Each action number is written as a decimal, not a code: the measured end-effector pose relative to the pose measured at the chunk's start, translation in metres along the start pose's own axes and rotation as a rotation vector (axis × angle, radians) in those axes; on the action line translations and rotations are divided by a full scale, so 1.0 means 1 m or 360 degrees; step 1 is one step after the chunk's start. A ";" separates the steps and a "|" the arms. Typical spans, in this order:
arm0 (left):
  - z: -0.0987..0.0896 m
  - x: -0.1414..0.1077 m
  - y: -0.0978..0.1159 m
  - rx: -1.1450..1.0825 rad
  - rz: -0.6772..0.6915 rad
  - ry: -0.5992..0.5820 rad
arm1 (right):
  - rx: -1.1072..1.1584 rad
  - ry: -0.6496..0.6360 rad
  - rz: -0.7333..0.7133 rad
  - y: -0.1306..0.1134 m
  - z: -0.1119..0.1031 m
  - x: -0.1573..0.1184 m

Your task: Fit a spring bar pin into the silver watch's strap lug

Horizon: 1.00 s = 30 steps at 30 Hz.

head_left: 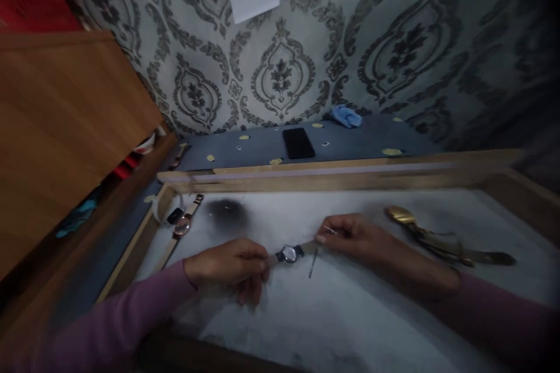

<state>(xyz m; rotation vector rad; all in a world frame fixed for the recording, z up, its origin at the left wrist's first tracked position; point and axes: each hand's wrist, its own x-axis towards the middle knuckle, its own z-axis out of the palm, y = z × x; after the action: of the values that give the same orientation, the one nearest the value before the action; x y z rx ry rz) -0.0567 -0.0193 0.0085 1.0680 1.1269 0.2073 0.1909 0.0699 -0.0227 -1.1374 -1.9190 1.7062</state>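
Observation:
A small watch with a round silver face (289,253) is stretched between my two hands, over the white surface of a wooden-edged tray (271,182). My left hand (231,265) pinches the left end of its strap. The right end of the strap is between the thumb and fingers of my right hand (350,236). A thin dark rod (313,262) hangs down just below my right fingertips; whether the hand grips it is unclear. A small shiny metal piece (330,230) shows at the same fingers.
At the tray's left lie a rose-gold watch (182,226) and a dark-faced watch (175,215). A gold watch (400,215) with a dark strap lies at right. Behind the tray are a black phone (298,143) and blue cloth (346,116). A wooden cabinet (74,111) stands left.

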 end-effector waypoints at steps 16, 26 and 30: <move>-0.033 -0.062 -0.054 -0.0208 0.0053 0.1182 | -0.0064 0.0102 -0.0003 -0.012 0.005 -0.005; -0.019 -0.083 -0.048 0.0486 -0.0037 0.1338 | -0.0084 0.0040 -0.0062 -0.006 -0.003 -0.004; -0.014 -0.089 -0.046 0.0924 -0.0106 0.1448 | -0.0167 0.0058 -0.0125 -0.010 -0.003 -0.001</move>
<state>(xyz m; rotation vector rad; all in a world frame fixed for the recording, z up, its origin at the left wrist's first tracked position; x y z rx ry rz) -0.1261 -0.0898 0.0283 1.4962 2.1236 0.3410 0.1899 0.0720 -0.0124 -1.1064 -2.0242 1.5498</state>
